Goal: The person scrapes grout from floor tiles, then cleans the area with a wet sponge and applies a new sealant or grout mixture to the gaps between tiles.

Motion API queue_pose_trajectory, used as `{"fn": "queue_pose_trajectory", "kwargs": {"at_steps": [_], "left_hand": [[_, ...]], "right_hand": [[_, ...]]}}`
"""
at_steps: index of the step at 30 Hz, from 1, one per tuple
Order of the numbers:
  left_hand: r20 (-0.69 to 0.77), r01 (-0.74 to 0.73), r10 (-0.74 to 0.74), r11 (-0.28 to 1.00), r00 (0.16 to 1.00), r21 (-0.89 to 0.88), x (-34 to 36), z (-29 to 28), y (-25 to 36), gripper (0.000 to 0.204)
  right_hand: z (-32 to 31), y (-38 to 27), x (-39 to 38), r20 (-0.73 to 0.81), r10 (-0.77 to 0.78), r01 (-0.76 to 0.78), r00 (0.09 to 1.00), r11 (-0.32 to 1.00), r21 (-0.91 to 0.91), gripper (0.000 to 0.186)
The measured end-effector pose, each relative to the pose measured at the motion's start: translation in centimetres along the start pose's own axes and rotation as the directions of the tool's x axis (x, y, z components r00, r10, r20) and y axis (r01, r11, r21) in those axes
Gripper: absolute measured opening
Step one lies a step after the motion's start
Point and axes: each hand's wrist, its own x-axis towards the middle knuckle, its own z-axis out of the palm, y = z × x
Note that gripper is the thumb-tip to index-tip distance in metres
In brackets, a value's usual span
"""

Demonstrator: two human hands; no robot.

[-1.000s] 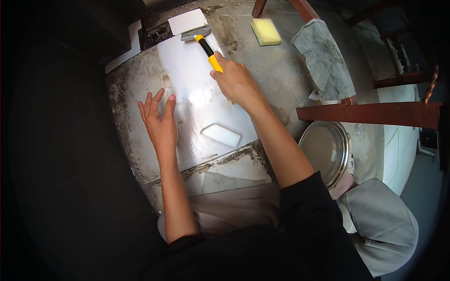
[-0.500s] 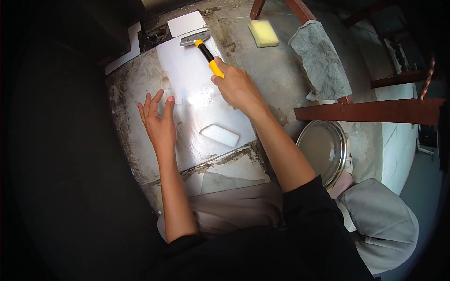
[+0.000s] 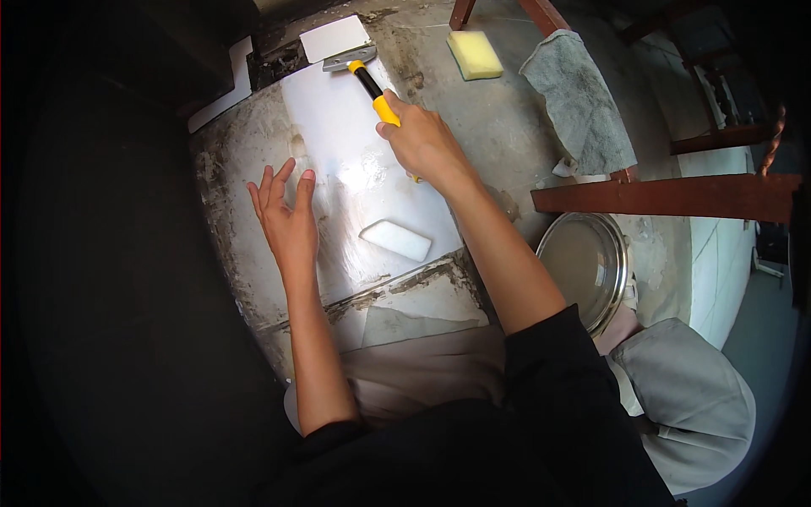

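Note:
My right hand is wrapped round the yellow and black handle of a scraper. Its wide metal blade lies at the far end of a wet, shiny white tile, close to a smaller white piece. My left hand hangs over the left part of the surface, fingers spread, with nothing in it. Between my forearms a white foam block rests on the nearer part of the tile. Grime marks the tile's left side and its near joint.
A yellow sponge with a green underside lies at the far right. A grey cloth drapes over a reddish-brown frame. Below that frame stands a round metal basin holding cloudy liquid. A dark wall or panel fills the left.
The scraper and my right hand have slid a little farther away along the tile, up to the smaller white piece. My left hand has hardly moved.

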Motion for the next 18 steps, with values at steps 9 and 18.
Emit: {"fn": "queue_pose_trajectory", "kwargs": {"at_steps": [9,18], "left_hand": [[0.007,0.022,-0.022,1.0,1.0,-0.006,-0.2,-0.1,0.2,0.041],[-0.002,-0.004,0.004,1.0,1.0,-0.01,0.0,0.1,0.2,0.04]], "right_hand": [[-0.4,-0.5,-0.2,0.072,0.06,-0.061,0.996,0.998,0.018,0.056],[0.7,0.7,0.5,-0.042,-0.062,0.058,0.997,0.994,-0.093,0.056]]}}
